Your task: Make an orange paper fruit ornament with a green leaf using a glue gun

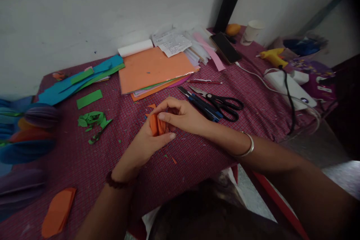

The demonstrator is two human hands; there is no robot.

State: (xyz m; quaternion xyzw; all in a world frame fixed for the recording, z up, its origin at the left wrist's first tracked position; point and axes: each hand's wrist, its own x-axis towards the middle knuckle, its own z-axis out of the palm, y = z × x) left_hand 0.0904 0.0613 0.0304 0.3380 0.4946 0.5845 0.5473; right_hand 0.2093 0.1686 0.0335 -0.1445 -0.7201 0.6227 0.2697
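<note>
Between my two hands is a small stack of folded orange paper pieces [157, 125], held above the checked tablecloth. My left hand [150, 138] wraps round it from the left and below, thumb stretched out to the right. From the right, my right hand [180, 114] grips the folds with thumb and fingers, some of them hidden. Orange scraps [152, 107] lie just behind the hands. Black-handled scissors [222, 101] and a blue utility knife [201, 103] rest to the right. At lower left lies another stack of orange paper shapes [59, 212].
Orange sheets [154, 69] are piled at the back, near a phone [225, 47] and a paper cup [252, 32]. A yellow glue gun [274, 57] and a white power strip [291, 88] with cables stand right. Green scraps [94, 120] and paper balls [28, 135] are left.
</note>
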